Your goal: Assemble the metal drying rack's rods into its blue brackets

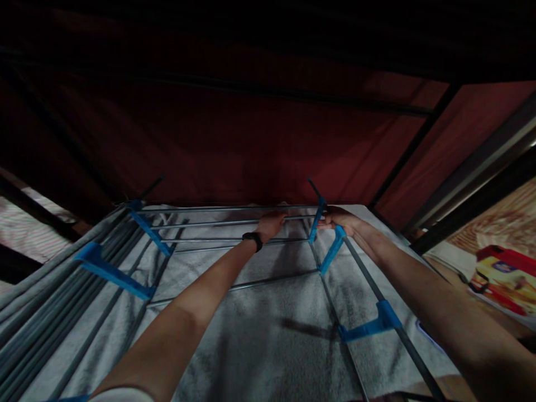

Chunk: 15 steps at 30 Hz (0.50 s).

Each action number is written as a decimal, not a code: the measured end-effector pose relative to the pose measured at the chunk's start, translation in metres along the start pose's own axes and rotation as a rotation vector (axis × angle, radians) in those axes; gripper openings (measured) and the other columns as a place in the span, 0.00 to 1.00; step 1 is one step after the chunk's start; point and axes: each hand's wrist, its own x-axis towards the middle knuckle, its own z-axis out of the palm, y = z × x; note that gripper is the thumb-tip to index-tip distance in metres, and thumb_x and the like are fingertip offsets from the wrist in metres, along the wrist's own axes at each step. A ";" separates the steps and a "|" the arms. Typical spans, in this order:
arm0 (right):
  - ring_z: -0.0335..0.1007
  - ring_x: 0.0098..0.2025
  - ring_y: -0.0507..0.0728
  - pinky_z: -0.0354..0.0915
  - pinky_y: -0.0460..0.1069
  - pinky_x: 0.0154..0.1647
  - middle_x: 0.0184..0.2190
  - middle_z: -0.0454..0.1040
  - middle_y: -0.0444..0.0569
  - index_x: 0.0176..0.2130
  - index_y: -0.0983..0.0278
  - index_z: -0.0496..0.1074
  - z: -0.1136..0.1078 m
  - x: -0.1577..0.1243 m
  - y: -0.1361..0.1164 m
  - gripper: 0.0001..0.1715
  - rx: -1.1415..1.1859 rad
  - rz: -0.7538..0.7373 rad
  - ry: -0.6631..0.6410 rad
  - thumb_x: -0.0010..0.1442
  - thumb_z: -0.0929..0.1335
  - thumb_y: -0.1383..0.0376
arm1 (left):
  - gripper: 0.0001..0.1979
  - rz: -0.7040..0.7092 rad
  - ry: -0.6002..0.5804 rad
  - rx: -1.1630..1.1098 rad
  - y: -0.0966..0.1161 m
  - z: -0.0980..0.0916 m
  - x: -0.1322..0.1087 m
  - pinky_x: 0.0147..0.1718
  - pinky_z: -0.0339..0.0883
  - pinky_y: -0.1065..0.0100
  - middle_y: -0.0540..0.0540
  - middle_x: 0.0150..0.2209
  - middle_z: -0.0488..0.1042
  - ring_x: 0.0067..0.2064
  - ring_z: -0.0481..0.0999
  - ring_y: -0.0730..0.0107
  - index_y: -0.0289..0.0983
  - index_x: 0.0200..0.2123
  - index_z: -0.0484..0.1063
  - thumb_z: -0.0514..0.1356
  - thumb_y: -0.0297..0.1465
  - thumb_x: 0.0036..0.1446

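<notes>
A frame of thin metal rods and blue plastic brackets lies on a grey-white cloth. My left hand (pixel 272 225), with a black band at the wrist, is closed around a metal rod (pixel 218 224) near the frame's far side. At that rod's right end, my right hand (pixel 341 218) has its fingers closed at a blue bracket (pixel 317 222); its exact grip is partly hidden. Just below the right hand stands a second blue bracket (pixel 332 254), joined to a thicker grey tube (pixel 366 271). Other blue brackets (pixel 115 272) sit on the left side.
Several loose grey tubes (pixel 71 312) lie along the left edge of the cloth (pixel 259 346). A dark red fabric wall (pixel 234 151) with black bars rises behind the frame. To the right are a black post (pixel 473 215) and a red-and-yellow package (pixel 506 279).
</notes>
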 end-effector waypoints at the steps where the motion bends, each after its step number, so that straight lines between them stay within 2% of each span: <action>1: 0.78 0.34 0.55 0.82 0.49 0.34 0.39 0.77 0.49 0.48 0.63 0.72 0.000 0.000 0.000 0.39 0.011 -0.008 -0.003 0.38 0.64 0.85 | 0.17 -0.004 -0.003 0.002 0.001 -0.001 0.001 0.58 0.71 0.62 0.41 0.57 0.80 0.57 0.78 0.58 0.39 0.58 0.77 0.55 0.28 0.71; 5: 0.79 0.35 0.55 0.83 0.48 0.33 0.41 0.78 0.48 0.50 0.61 0.73 -0.001 0.000 0.002 0.41 0.034 -0.007 -0.027 0.38 0.65 0.85 | 0.16 -0.021 -0.023 -0.008 0.005 -0.004 0.003 0.55 0.71 0.63 0.41 0.56 0.81 0.56 0.79 0.58 0.38 0.57 0.77 0.55 0.27 0.71; 9: 0.80 0.33 0.55 0.82 0.47 0.32 0.36 0.78 0.48 0.48 0.63 0.74 -0.002 -0.002 0.001 0.37 0.044 0.059 -0.040 0.39 0.65 0.85 | 0.16 -0.024 -0.007 -0.033 0.006 -0.005 0.002 0.56 0.71 0.63 0.41 0.55 0.81 0.57 0.79 0.59 0.38 0.57 0.77 0.55 0.28 0.71; 15: 0.80 0.35 0.57 0.80 0.47 0.31 0.37 0.79 0.48 0.45 0.61 0.74 -0.008 -0.005 0.000 0.33 -0.018 -0.030 -0.041 0.39 0.67 0.83 | 0.18 0.020 0.014 -0.046 0.006 -0.003 -0.001 0.58 0.70 0.63 0.40 0.57 0.80 0.58 0.78 0.59 0.38 0.59 0.77 0.54 0.27 0.72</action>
